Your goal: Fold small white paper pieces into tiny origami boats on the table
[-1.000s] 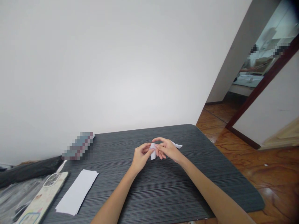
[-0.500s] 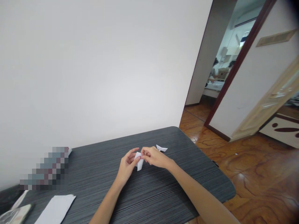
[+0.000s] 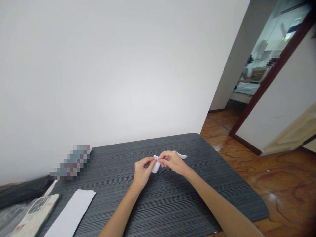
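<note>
My left hand point(image 3: 142, 171) and my right hand point(image 3: 172, 161) meet above the middle of a dark grey striped table point(image 3: 172, 200). Both pinch a small folded piece of white paper point(image 3: 155, 165) between fingertips and thumbs, the left from the left side, the right from the top. Just behind my right hand another small folded white paper piece point(image 3: 183, 156) lies on the table.
A stack of white paper strips point(image 3: 71, 214) lies at the near left, a phone in a patterned case point(image 3: 34, 215) beside it. A blurred box point(image 3: 71, 163) sits at the back left by the white wall. Wooden floor and an open doorway are to the right.
The view swung right and then back left. My hands stayed together on the folded paper, with the fingers shifting their pinch slightly.
</note>
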The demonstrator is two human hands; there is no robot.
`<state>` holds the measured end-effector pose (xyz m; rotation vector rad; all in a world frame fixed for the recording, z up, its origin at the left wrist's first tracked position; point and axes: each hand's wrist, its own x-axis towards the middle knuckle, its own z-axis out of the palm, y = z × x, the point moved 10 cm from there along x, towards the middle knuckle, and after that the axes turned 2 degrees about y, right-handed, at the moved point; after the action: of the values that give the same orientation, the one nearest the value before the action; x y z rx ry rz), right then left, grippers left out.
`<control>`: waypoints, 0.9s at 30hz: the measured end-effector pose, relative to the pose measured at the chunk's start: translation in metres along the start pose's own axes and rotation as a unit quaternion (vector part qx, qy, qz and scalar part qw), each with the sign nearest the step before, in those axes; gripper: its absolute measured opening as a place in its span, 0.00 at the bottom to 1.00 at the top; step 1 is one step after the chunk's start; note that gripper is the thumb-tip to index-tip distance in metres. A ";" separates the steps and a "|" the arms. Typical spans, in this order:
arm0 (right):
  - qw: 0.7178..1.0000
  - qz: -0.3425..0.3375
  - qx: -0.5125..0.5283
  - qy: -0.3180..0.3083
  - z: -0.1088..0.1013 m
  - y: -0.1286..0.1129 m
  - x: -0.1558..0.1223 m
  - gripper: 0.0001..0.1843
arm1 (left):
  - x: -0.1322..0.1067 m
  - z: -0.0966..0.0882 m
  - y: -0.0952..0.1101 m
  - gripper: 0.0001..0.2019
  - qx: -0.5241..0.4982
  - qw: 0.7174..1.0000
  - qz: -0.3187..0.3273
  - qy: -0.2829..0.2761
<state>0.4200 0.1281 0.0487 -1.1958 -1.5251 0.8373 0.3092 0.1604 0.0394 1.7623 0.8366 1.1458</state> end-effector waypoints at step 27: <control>0.977 -0.109 -0.179 0.026 0.001 -0.024 -0.006 0.12 | -0.003 0.002 -0.005 0.09 -0.013 1.000 -0.018 -0.008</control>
<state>0.4126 0.1156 0.0690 -1.2634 -1.7753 0.3911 0.3094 0.1596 0.0337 1.7261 0.8380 1.1133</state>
